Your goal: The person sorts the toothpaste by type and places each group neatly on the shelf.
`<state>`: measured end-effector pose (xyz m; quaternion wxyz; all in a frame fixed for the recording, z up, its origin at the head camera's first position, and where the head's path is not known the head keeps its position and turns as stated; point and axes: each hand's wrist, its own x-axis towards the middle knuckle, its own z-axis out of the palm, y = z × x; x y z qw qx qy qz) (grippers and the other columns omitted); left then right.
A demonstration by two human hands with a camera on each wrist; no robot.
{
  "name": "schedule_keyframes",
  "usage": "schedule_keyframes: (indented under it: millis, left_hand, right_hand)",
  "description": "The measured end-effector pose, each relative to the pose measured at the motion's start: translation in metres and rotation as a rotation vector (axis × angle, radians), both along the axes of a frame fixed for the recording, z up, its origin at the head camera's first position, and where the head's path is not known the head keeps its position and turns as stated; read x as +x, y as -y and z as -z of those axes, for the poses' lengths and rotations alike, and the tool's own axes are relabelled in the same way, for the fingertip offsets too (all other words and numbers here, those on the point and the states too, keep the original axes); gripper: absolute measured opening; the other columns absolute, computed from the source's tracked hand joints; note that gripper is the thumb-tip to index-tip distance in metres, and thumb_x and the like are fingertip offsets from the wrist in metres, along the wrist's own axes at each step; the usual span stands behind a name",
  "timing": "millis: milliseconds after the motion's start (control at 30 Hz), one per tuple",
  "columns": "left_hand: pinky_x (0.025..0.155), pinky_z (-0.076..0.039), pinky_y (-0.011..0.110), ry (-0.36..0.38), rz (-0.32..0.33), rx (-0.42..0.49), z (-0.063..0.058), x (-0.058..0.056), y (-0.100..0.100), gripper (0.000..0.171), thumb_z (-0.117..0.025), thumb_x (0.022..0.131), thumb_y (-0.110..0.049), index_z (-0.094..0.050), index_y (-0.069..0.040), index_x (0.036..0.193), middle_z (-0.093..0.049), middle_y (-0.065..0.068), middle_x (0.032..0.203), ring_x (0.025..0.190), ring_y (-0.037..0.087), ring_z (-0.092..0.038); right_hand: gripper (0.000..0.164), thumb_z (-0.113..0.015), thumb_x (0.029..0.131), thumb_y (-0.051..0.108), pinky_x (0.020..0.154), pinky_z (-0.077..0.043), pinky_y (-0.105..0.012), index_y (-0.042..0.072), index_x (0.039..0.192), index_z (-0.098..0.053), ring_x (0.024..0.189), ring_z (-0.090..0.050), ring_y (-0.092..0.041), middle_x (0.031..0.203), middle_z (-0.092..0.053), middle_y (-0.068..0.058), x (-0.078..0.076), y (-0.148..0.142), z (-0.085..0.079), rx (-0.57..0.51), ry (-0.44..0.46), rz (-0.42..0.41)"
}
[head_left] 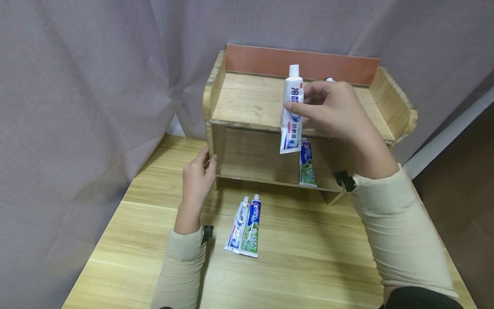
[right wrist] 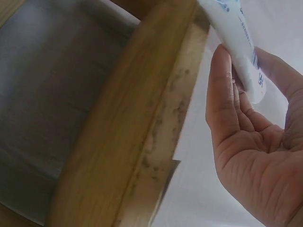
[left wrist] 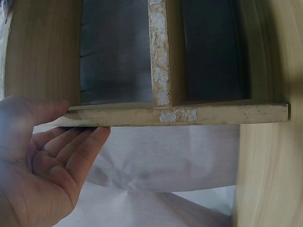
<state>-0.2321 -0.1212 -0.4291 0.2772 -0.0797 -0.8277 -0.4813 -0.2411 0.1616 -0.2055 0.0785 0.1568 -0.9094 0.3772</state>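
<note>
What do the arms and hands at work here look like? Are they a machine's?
No, they are a person's: the left hand and right hand are both ungloved. The left sleeve and right sleeve are plain pale beige, with wrinkled fabric. A small black piece sits by the left cuff, another black piece by the right.

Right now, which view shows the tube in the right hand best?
Head view: the white tube shows end to end, printed side facing the camera, with the right hand's thumb across its middle. Right wrist view: only part of it, cut off by the top edge. Left wrist view: nothing I can identify as it.
</note>
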Motion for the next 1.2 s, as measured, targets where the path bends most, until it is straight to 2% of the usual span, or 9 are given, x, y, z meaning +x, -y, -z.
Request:
schedule_keyframes:
  millis: [100, 300, 500, 867, 1000, 1100, 1200]
  left_hand:
    - [0.083, -0.063, 0.026, 0.001, -0.005, 0.0, 0.0, 0.0, 0.0, 0.031, -0.062, 0.1, -0.012, -0.064, 0.003, 0.128, -0.069, 0.024, 0.117, 0.103, 0.034, -0.071]
    - [0.083, -0.063, 0.026, 0.007, -0.006, 0.002, 0.0, 0.0, -0.001, 0.031, -0.062, 0.1, -0.012, -0.065, 0.002, 0.127, -0.07, 0.023, 0.117, 0.103, 0.034, -0.072]
    - [0.084, -0.063, 0.029, 0.007, -0.006, 0.004, -0.001, 0.0, -0.001, 0.031, -0.062, 0.1, -0.012, -0.064, 0.003, 0.127, -0.069, 0.023, 0.117, 0.104, 0.034, -0.071]
    - [0.084, -0.062, 0.027, 0.017, -0.009, 0.009, -0.001, 0.001, 0.001, 0.031, -0.062, 0.1, -0.012, -0.065, 0.002, 0.128, -0.069, 0.023, 0.118, 0.105, 0.034, -0.071]
    - [0.084, -0.063, 0.028, 0.015, -0.005, 0.018, 0.0, 0.001, 0.001, 0.031, -0.063, 0.1, -0.012, -0.065, 0.002, 0.128, -0.069, 0.023, 0.118, 0.105, 0.034, -0.071]
    - [0.084, -0.063, 0.027, 0.014, -0.005, 0.019, 0.0, 0.002, 0.001, 0.031, -0.063, 0.1, -0.013, -0.065, 0.002, 0.128, -0.069, 0.023, 0.118, 0.105, 0.034, -0.071]
    - [0.083, -0.062, 0.026, 0.014, -0.006, 0.011, 0.0, 0.002, 0.001, 0.032, -0.062, 0.1, -0.012, -0.064, 0.002, 0.128, -0.069, 0.023, 0.118, 0.105, 0.034, -0.071]
  right_hand:
    - [0.048, -0.078, 0.087, 0.044, 0.062, -0.063, -0.023, 0.002, 0.109, -0.07, 0.075, -0.07, -0.019, 0.096, -0.073, -0.01, -0.005, -0.001, -0.001, 0.001, 0.055, -0.007]
    - [0.047, -0.08, 0.087, 0.038, 0.067, -0.065, -0.03, -0.001, 0.111, -0.069, 0.074, -0.072, -0.021, 0.094, -0.072, -0.01, -0.018, -0.003, -0.006, -0.095, 0.176, -0.023]
    - [0.052, -0.078, 0.087, 0.046, 0.066, -0.065, -0.028, 0.001, 0.111, -0.069, 0.073, -0.07, -0.02, 0.093, -0.071, -0.007, -0.026, -0.006, -0.011, -0.012, 0.183, 0.003]
    - [0.061, -0.078, 0.083, 0.053, 0.07, -0.063, -0.026, 0.005, 0.119, -0.069, 0.073, -0.071, -0.016, 0.101, -0.071, -0.004, -0.046, -0.003, -0.015, -0.011, 0.295, 0.075]
    - [0.066, -0.075, 0.082, 0.06, 0.078, -0.056, -0.028, 0.007, 0.122, -0.07, 0.075, -0.07, -0.016, 0.101, -0.073, -0.001, -0.055, 0.001, -0.017, 0.056, 0.298, 0.126]
    - [0.069, -0.073, 0.082, 0.063, 0.076, -0.052, -0.029, 0.007, 0.123, -0.07, 0.074, -0.07, -0.016, 0.097, -0.073, 0.001, -0.061, 0.003, -0.017, 0.113, 0.299, 0.157]
    - [0.069, -0.072, 0.084, 0.062, 0.07, -0.053, -0.028, 0.006, 0.123, -0.07, 0.071, -0.071, -0.016, 0.092, -0.073, 0.001, -0.065, 0.004, -0.016, 0.15, 0.293, 0.174]
